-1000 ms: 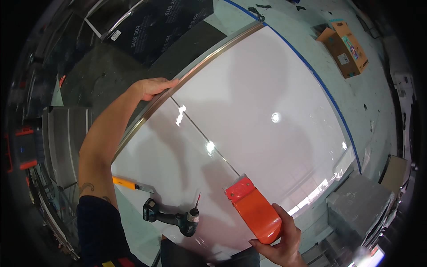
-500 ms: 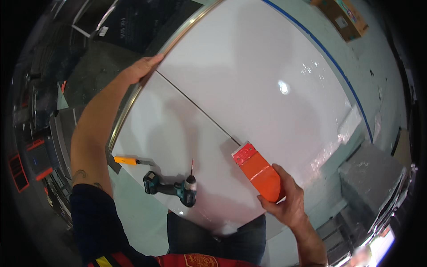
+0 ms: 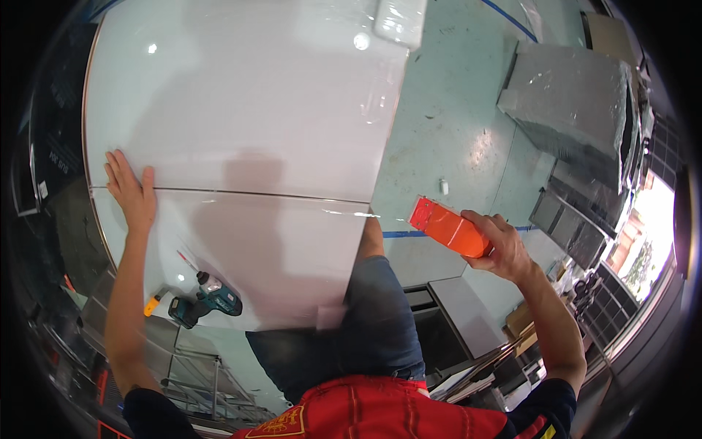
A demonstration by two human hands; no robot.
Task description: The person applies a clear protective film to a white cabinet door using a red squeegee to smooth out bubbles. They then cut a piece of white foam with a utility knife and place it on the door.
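Observation:
My left hand (image 3: 134,194) lies flat with fingers apart near the left edge of a large glossy white panel (image 3: 292,110), over the end of a thin dark seam (image 3: 256,193) that crosses it. Beyond the panel's right edge, my right hand (image 3: 504,249) grips the rounded end of an orange block-like tool (image 3: 450,228) with a red end pointing away from me. I cannot make out its exact kind. On the panel's near left part rests a teal and black cordless driver (image 3: 212,296) with a long bit. Beside it lies a yellow-orange utility knife (image 3: 152,305), partly hidden.
A grey plastic-wrapped box (image 3: 567,95) stands on the pale green floor (image 3: 446,117) at right. A white wrapped piece (image 3: 401,20) sits at the panel's far right corner. My leg (image 3: 384,300) is against the near right edge; a metal frame (image 3: 212,380) stands below left.
My right hand has carried the orange tool off the panel, past its right edge. My left hand went from holding the panel's edge to lying flat on top. The view has turned.

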